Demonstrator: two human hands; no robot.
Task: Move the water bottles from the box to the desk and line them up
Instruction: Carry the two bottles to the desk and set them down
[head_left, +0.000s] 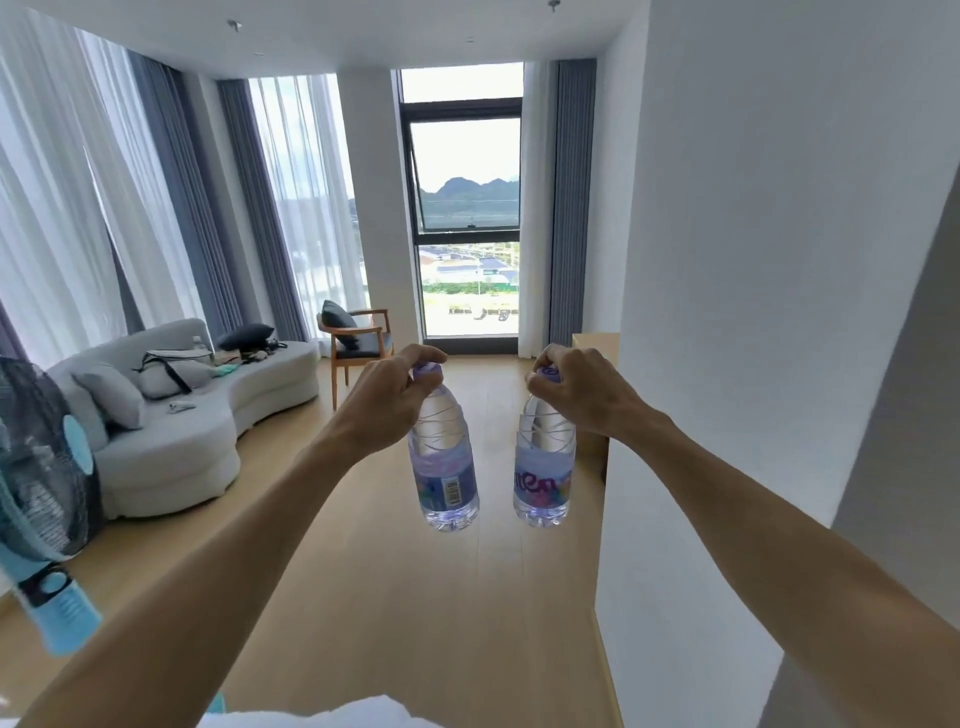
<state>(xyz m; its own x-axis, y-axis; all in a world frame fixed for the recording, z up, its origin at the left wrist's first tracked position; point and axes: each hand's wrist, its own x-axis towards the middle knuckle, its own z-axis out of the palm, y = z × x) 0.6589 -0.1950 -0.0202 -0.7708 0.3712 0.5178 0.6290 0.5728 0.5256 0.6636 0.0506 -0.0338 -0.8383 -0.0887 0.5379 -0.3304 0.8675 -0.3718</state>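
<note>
Two clear water bottles with purple caps and purple-blue labels hang in the air in front of me, above the wooden floor. My left hand (387, 400) pinches the cap of the left bottle (445, 467), and my right hand (582, 392) pinches the cap of the right bottle (544, 467). Both bottles hang upright, side by side, a short gap apart. Neither the box nor the desk top is plainly in view; only a wooden surface edge (595, 345) shows past the right wall corner.
A white wall (753, 312) juts out close on the right. A grey sofa (182, 431) with cushions and bags stands at the left, a wooden chair (358, 343) beyond it, and a standing fan (41, 467) at the near left. Tall windows and curtains fill the far side.
</note>
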